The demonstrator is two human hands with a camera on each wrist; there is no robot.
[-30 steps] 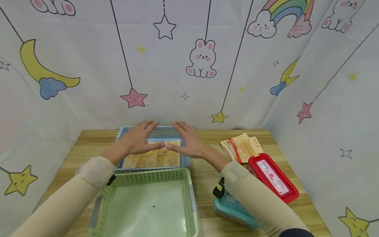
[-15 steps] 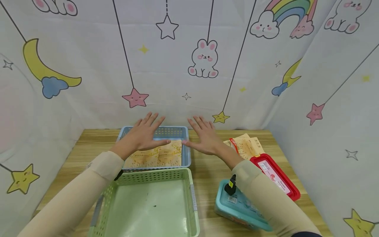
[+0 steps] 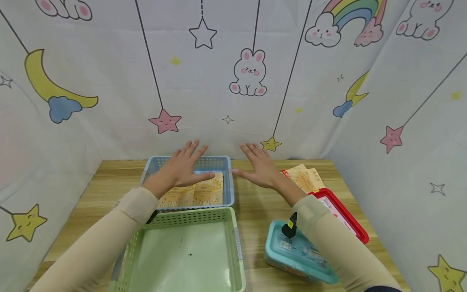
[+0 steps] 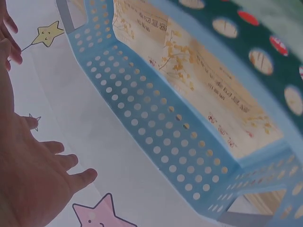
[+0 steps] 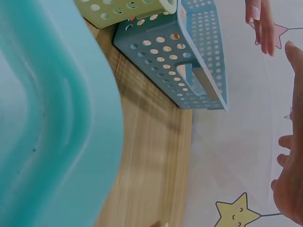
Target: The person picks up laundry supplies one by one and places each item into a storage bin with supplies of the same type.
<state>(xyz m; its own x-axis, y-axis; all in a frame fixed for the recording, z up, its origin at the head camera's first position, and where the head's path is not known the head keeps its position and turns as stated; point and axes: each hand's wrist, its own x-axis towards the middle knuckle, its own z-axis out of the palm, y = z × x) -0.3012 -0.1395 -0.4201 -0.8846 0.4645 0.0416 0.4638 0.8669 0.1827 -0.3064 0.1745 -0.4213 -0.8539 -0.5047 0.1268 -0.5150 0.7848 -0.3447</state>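
Above the blue perforated basket (image 3: 229,188) my left hand (image 3: 177,168) is raised with its fingers straight and spread, and it holds nothing. Tan printed packets (image 3: 208,191) lie side by side in that basket; my left hand and forearm cover its left part in the head view. My right hand (image 3: 261,168), also spread and holding nothing, hovers just right of the basket's rim. The left wrist view shows the left hand (image 4: 42,175) apart from the basket wall (image 4: 156,123). A teal lidded box (image 3: 292,253) sits under my right forearm, large in the right wrist view.
A green perforated basket (image 3: 189,251) stands directly in front of the blue one. At the right are a red-lidded box (image 3: 344,217), partly behind my sleeve, and more tan packets (image 3: 305,179). White printed cloth (image 3: 204,89) encloses the wooden table (image 3: 251,243) at back and sides.
Both hands have moved apart from thumbs nearly touching over the blue basket; the right hand went farther right. More of the teal box shows. The baskets and packets stay put.
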